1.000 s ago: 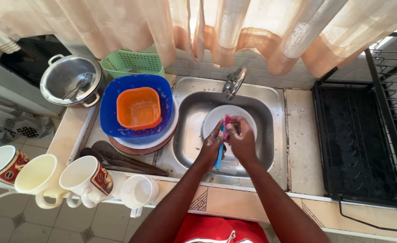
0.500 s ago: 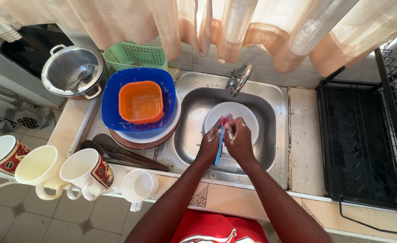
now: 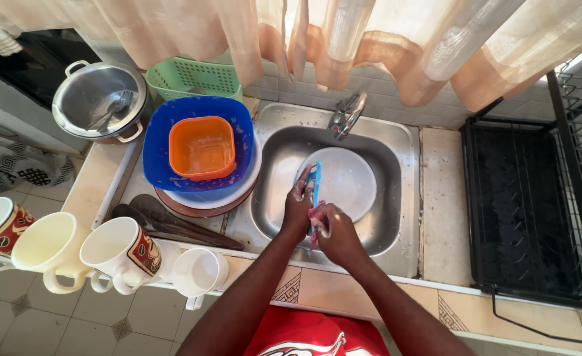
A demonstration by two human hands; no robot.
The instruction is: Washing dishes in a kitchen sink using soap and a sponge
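- While both hands work over the sink, the left hand (image 3: 297, 206) has its fingers closed around a slim blue utensil (image 3: 314, 181), holding it upright; what kind of utensil cannot be told.
- Right hand (image 3: 336, 232) sits just beside the left, fingers curled tight on a pink scrubbing cloth (image 3: 315, 214) pressed against the lower part of the blue utensil. Suds on both hands.
- Directly under the hands: a white round plate (image 3: 347, 181) lying flat in the steel sink (image 3: 274, 171), with the tap (image 3: 347, 113) above it at the back rim.
- Left of the sink, on the counter (image 3: 439, 198): an orange square tub (image 3: 202, 148) nested in a blue basin (image 3: 159, 148), stacked on pale plates.
- Dark wooden spoons (image 3: 172, 224) lie in front of that stack.
- Near the counter's front edge: a row of mugs (image 3: 116, 254), one cream, others white with red pattern.
- Far left: steel pot (image 3: 99, 109) with cutlery inside; green basket (image 3: 188, 76) behind the basin.
- Far right: black dish rack (image 3: 521, 204).
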